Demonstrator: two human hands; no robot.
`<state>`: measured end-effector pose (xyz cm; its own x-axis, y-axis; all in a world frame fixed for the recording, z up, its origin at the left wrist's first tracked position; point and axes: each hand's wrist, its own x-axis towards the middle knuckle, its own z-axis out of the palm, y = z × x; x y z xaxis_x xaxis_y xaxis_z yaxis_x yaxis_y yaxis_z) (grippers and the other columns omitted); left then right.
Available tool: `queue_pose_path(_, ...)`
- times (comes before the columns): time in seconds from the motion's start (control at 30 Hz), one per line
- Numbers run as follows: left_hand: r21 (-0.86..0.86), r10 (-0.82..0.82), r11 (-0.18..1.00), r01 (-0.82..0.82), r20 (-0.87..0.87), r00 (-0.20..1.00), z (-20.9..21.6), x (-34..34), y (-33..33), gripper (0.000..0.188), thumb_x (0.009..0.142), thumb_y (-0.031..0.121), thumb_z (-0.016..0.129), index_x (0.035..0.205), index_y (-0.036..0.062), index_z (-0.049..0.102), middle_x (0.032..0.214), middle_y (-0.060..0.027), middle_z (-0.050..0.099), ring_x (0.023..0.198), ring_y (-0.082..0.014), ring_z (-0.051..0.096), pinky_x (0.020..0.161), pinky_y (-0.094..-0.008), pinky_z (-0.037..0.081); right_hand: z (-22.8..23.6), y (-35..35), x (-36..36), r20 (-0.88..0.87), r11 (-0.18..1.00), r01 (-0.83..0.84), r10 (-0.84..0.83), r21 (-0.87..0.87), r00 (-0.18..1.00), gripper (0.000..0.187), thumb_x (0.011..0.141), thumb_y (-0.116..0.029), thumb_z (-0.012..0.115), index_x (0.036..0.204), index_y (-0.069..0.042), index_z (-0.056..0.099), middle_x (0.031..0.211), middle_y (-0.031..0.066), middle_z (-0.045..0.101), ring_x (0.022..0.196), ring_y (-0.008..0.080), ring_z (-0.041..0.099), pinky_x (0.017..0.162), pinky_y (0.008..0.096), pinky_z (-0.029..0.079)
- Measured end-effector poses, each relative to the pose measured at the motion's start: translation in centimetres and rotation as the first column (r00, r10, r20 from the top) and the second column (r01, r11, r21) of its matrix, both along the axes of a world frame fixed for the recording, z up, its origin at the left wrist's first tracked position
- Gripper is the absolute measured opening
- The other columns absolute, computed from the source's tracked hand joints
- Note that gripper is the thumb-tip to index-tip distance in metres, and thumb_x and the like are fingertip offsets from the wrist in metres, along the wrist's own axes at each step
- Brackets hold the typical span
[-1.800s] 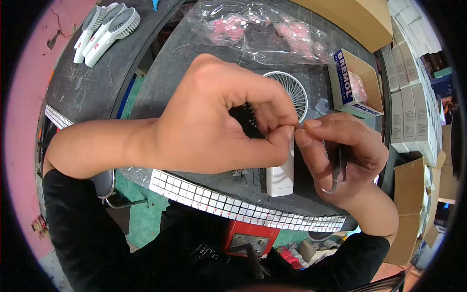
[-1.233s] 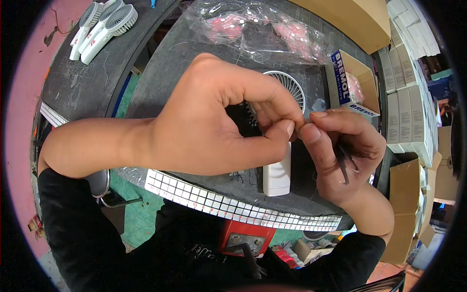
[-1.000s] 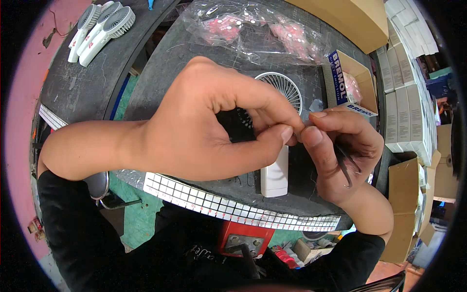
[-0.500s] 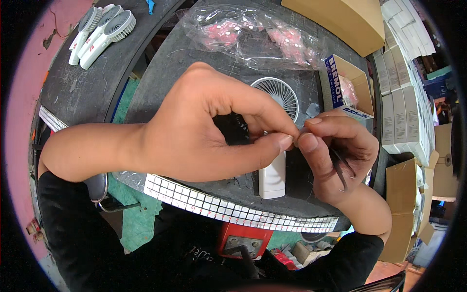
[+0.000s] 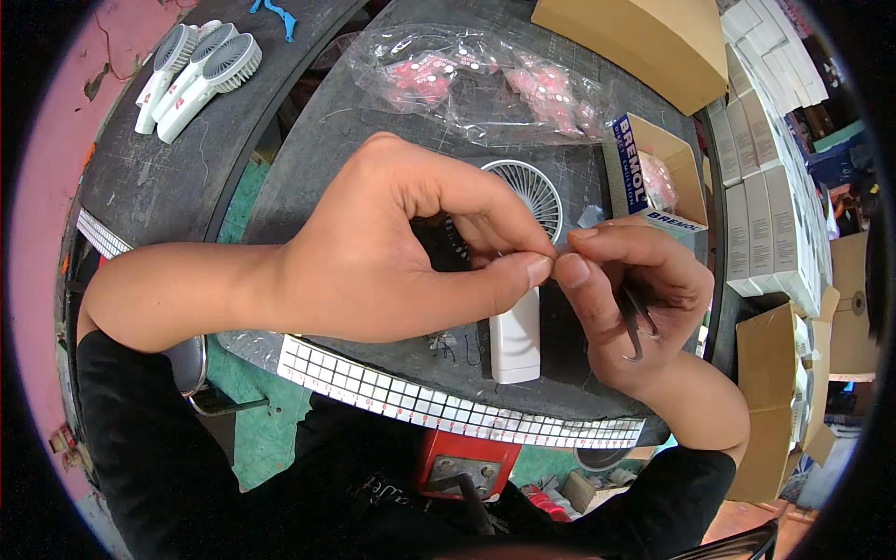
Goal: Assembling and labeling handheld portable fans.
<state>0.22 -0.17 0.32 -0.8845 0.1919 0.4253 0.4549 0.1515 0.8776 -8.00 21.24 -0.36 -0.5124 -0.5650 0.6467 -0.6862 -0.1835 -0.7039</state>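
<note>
Thumb and forefinger of my left hand (image 5: 401, 252) are pinched together above the table, on something too small to make out. Close by on the right, my right hand (image 5: 653, 289) is curled, its thumb and forefinger tips nearly touching the left fingertips. Dark thin-pronged tweezers (image 5: 638, 327) lie tucked in the right palm, under the bent fingers. Beneath both hands a white handheld fan (image 5: 516, 350) lies on the dark table; its round grille shows beyond the fingers, and its middle is hidden by my left hand.
A clear plastic bag (image 5: 467, 103) with pink-and-white pieces lies at the back. Right of it stand an open small box (image 5: 672, 159) and a cardboard carton (image 5: 644, 42). Several white boxes (image 5: 765, 224) are stacked far right. More handheld fans (image 5: 201, 89) lie at left. A grid ruler (image 5: 448, 415) lines the near edge.
Both hands have shifted very slightly left in the picture, along with the whole scene. The fingertips stay close together, and the tweezers remain in the right palm.
</note>
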Motion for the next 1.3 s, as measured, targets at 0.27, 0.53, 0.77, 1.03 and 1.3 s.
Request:
queue_pose_path(0.27, -0.023, 0.003, 1.0, -0.004, -0.037, 0.999, 0.2, 0.1, -0.1, 0.006, 0.086, -0.002, 0.076, 0.092, -0.0031, 0.075, 0.087, -0.0125, 0.077, 0.08, -0.0152, 0.074, 0.072, -0.0262, 0.058, 0.6, -0.2, 0.1, -0.041, 0.997, 0.078, -0.077, 0.014, 0.996, 0.021, 0.081, -0.001, 0.082, 0.1, -0.001, 0.075, 0.093, 0.0109, 0.071, 0.059, 0.0056, 0.055, 0.049, 0.0199, 0.039)
queue_pose_path(0.53, 0.019, 0.077, 0.997, -0.077, -0.026, 0.997, -0.1, 0.1, 0.1, 0.006, 0.085, 0.001, 0.078, 0.09, -0.0013, 0.076, 0.087, -0.0117, 0.077, 0.078, -0.0152, 0.074, 0.069, -0.0255, 0.057, 1.6, 0.1, 0.0, -0.212, 0.992, 0.045, -0.019, 0.119, 0.977, 0.025, 0.076, -0.001, 0.085, 0.099, 0.0, 0.077, 0.096, 0.0137, 0.066, 0.08, 0.0193, 0.068, 0.067, 0.0277, 0.054)
queue_pose_path(0.77, -0.181, 0.089, 0.973, -0.142, -0.272, 0.958, 0.5, -0.1, -0.6, 0.013, 0.08, 0.005, 0.083, 0.092, 0.0034, 0.079, 0.084, -0.0083, 0.077, 0.074, -0.0173, 0.073, 0.068, -0.0278, 0.052, 0.9, 0.0, -0.1, -0.038, 0.992, -0.017, 0.022, 0.123, 0.999, 0.022, 0.078, -0.004, 0.086, 0.098, -0.001, 0.078, 0.093, 0.0121, 0.07, 0.073, 0.013, 0.065, 0.061, 0.022, 0.048)
queue_pose_path(1.03, -0.298, 0.062, 0.936, -0.189, -0.39, 0.919, 0.3, -0.3, -1.2, 0.014, 0.079, 0.01, 0.084, 0.091, 0.0067, 0.079, 0.084, -0.0052, 0.078, 0.073, -0.0149, 0.073, 0.065, -0.027, 0.044, 0.6, -0.1, -0.5, 0.032, 0.99, -0.05, 0.046, 0.131, 0.998, 0.016, 0.083, -0.005, 0.083, 0.098, -0.003, 0.079, 0.093, 0.0103, 0.071, 0.068, 0.0074, 0.059, 0.057, 0.0201, 0.043)
queue_pose_path(1.3, -0.327, 0.052, 0.924, -0.197, -0.403, 0.914, 0.3, -0.3, -1.0, 0.012, 0.081, 0.008, 0.081, 0.092, 0.0054, 0.078, 0.084, -0.0054, 0.077, 0.07, -0.015, 0.072, 0.064, -0.0273, 0.043, 0.4, 0.0, -0.7, -0.012, 0.991, -0.044, 0.046, 0.126, 0.999, 0.015, 0.087, -0.004, 0.079, 0.101, -0.001, 0.077, 0.096, 0.0107, 0.071, 0.064, 0.0054, 0.056, 0.055, 0.0186, 0.039)
